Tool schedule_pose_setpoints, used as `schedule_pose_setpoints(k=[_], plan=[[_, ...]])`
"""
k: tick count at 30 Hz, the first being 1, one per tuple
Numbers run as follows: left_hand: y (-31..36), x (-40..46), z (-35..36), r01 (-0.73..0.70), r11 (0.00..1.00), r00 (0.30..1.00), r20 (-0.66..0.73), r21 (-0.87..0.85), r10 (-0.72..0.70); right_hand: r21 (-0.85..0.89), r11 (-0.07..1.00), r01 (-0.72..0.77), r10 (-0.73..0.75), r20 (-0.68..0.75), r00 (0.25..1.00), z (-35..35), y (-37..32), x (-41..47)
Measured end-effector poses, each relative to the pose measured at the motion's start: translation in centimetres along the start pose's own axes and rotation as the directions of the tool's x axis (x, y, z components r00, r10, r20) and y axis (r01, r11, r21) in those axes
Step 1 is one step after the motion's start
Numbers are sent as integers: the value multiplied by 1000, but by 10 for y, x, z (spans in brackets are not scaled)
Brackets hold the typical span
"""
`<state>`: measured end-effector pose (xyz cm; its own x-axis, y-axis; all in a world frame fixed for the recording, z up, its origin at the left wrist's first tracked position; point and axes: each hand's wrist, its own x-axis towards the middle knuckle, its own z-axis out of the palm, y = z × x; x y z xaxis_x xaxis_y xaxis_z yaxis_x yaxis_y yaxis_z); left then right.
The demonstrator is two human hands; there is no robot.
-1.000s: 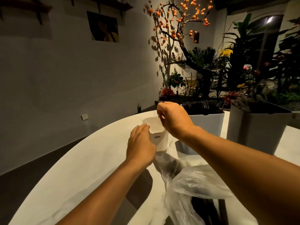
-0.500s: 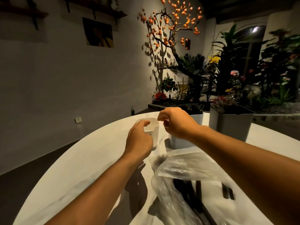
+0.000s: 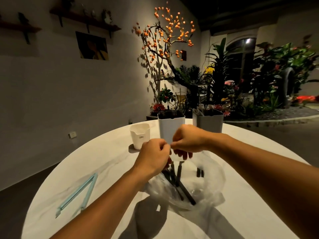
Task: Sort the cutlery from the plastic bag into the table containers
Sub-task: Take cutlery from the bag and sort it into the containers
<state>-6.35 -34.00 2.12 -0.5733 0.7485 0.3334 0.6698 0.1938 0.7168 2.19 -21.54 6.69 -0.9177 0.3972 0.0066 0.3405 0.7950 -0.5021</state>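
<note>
I have both hands raised together over the table (image 3: 96,163), knuckles toward me, fingertips almost meeting. My left hand (image 3: 154,156) has its fingers curled, thumb and forefinger pinched together at the top edge of the clear plastic bag (image 3: 209,185); my right hand (image 3: 187,139) mirrors it just beside, its fingers bent down and pinching the same thin edge, though the film is so faint there that I can barely make it out. Below both hands the bag lies crumpled on the tabletop, and black cutlery (image 3: 179,183) lies inside it, long dark handles pointing up toward my left palm. Just beyond my right hand stands the tall white container (image 3: 170,128) with dark pieces showing at its rim. Left of it, beyond my left hand, sits the small white container (image 3: 139,135). The grey container (image 3: 208,121) stands farther off, behind my right wrist. Well to the left of my left forearm lies a pale blue clip (image 3: 77,194).
</note>
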Motion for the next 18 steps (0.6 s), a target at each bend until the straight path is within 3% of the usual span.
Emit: schedule_pose_setpoints(k=[3, 5, 8, 12, 15, 18], plan=[[-9, -16, 19, 23, 995, 998, 47, 99, -28, -31, 979, -202, 204, 223, 953, 16, 10, -12], [-18, -21, 30, 63, 986, 998, 20, 152, -67, -107, 950, -292, 310, 253, 916, 34, 21, -11], [-35, -25, 45, 78, 990, 997, -33, 121, -74, -125, 932, -341, 354, 104, 930, 63, 42, -5], [-47, -21, 61, 99, 995, 987, -128, 14, -96, -279, 882, -381, 348, -159, 924, 100, 51, 3], [-50, -17, 75, 133, 991, 976, -169, -34, -137, -224, 887, -403, 361, -206, 909, 111, 50, 8], [-69, -18, 88, 357, 933, 923, -138, -44, -359, -206, 889, -409, 368, -210, 906, 108, 48, 4]])
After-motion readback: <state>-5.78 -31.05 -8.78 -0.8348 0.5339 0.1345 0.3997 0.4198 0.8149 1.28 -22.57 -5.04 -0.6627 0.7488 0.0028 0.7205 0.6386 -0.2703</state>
